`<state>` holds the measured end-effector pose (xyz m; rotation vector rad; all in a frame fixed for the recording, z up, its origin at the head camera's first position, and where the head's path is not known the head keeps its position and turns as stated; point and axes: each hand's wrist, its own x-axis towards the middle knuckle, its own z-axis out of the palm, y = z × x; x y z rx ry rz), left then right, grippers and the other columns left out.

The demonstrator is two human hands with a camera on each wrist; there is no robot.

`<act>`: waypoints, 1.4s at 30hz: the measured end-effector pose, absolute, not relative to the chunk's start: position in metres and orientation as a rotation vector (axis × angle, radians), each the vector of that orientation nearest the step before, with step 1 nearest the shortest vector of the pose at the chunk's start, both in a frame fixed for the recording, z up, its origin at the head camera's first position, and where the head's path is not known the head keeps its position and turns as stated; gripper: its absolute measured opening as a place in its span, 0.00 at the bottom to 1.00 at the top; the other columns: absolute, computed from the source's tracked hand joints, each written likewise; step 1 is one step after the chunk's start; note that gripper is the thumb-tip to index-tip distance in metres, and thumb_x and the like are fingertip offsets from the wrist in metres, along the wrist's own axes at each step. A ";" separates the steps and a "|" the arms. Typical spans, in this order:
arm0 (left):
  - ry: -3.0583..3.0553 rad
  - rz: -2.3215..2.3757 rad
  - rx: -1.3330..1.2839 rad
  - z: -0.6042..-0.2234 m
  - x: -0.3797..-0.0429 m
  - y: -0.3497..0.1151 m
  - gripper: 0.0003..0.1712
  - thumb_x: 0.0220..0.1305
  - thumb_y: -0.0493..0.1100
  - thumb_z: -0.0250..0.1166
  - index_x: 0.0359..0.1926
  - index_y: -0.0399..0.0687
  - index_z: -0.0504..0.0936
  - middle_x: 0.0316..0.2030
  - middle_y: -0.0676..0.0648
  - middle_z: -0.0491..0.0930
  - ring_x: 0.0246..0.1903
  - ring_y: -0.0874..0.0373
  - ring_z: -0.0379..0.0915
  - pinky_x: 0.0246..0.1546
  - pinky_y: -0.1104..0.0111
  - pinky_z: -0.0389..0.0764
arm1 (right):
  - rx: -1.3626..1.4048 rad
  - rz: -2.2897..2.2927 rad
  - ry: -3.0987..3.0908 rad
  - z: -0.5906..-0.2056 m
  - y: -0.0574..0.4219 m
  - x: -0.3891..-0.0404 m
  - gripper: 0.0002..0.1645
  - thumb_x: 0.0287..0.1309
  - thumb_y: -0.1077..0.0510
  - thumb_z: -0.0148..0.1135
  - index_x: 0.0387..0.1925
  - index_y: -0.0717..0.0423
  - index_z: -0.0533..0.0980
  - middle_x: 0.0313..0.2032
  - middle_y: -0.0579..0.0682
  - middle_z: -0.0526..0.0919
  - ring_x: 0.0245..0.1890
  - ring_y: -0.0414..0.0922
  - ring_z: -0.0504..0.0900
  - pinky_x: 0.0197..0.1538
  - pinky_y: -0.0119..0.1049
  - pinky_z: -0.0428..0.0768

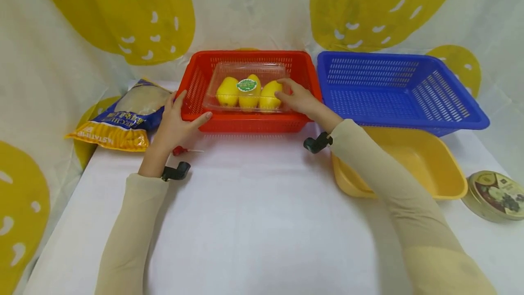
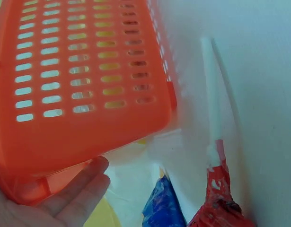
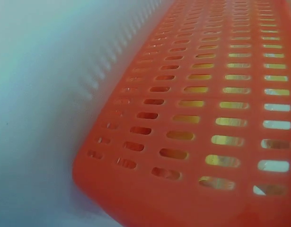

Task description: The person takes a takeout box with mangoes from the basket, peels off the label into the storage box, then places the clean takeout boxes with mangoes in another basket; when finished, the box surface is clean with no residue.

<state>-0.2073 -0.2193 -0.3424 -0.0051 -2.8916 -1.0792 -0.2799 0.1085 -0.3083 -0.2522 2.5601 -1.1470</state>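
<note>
A clear plastic box (image 1: 212, 91) with three yellow fruits (image 1: 228, 92) and a green-and-white label (image 1: 247, 85) lies inside the red basket (image 1: 254, 124). My right hand (image 1: 302, 99) reaches over the basket's right side, its bent fingers and thumb at the box's right end. At the basket's left end, my left hand (image 1: 173, 124) has its thumb and fingers spread near the rim. Two straight fingers (image 2: 83, 191) of it show beside the rim in the left wrist view. The right wrist view shows the slotted basket wall (image 3: 192, 132) but no hand.
A blue and yellow bag (image 1: 127, 119) lies left of the basket. A red-wrapped lollipop (image 1: 180, 150) is beside my left hand. On the right are a blue basket (image 1: 368, 97), a yellow tub (image 1: 413, 158) partly behind my right sleeve, and a round tin (image 1: 497, 195).
</note>
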 end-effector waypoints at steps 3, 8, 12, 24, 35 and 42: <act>-2.874 -1.131 0.002 -0.341 -0.209 -0.219 0.65 0.51 0.77 0.61 0.78 0.52 0.42 0.76 0.43 0.35 0.72 0.37 0.43 0.60 0.38 0.65 | -0.224 -1.205 2.520 -0.307 0.110 -0.280 0.36 0.72 0.46 0.50 0.75 0.44 0.52 0.70 0.55 0.62 0.62 0.54 0.71 0.64 0.50 0.72; -2.872 -1.135 -0.006 -0.338 -0.209 -0.219 0.65 0.51 0.77 0.61 0.78 0.52 0.42 0.77 0.43 0.34 0.73 0.37 0.41 0.61 0.38 0.63 | -0.183 -1.344 2.442 -0.305 0.114 -0.280 0.33 0.73 0.51 0.49 0.75 0.43 0.53 0.69 0.55 0.63 0.57 0.53 0.77 0.58 0.44 0.78; -2.874 -1.131 0.001 -0.337 -0.208 -0.218 0.64 0.51 0.77 0.60 0.78 0.54 0.42 0.77 0.44 0.34 0.73 0.38 0.40 0.61 0.38 0.64 | -0.194 -1.404 2.423 -0.304 0.115 -0.277 0.32 0.73 0.55 0.46 0.74 0.45 0.53 0.69 0.55 0.62 0.58 0.53 0.74 0.59 0.44 0.77; -2.852 -1.148 0.001 -0.336 -0.208 -0.217 0.63 0.52 0.76 0.61 0.78 0.53 0.42 0.76 0.44 0.35 0.72 0.38 0.43 0.61 0.40 0.65 | -0.247 -1.455 2.497 -0.304 0.115 -0.277 0.30 0.72 0.56 0.47 0.73 0.44 0.57 0.56 0.58 0.69 0.43 0.49 0.73 0.49 0.36 0.81; -2.864 -1.155 0.024 -0.338 -0.205 -0.218 0.65 0.51 0.78 0.60 0.78 0.54 0.40 0.76 0.41 0.37 0.72 0.37 0.44 0.61 0.39 0.65 | -0.306 -1.568 2.512 -0.307 0.116 -0.275 0.29 0.71 0.56 0.48 0.71 0.44 0.61 0.41 0.57 0.72 0.30 0.44 0.75 0.35 0.27 0.78; -2.881 -1.152 0.040 -0.338 -0.203 -0.218 0.65 0.50 0.79 0.59 0.78 0.55 0.40 0.76 0.41 0.37 0.72 0.37 0.44 0.61 0.38 0.64 | -0.308 -1.675 2.457 -0.307 0.116 -0.273 0.28 0.71 0.57 0.48 0.70 0.44 0.63 0.45 0.59 0.72 0.27 0.42 0.83 0.42 0.31 0.83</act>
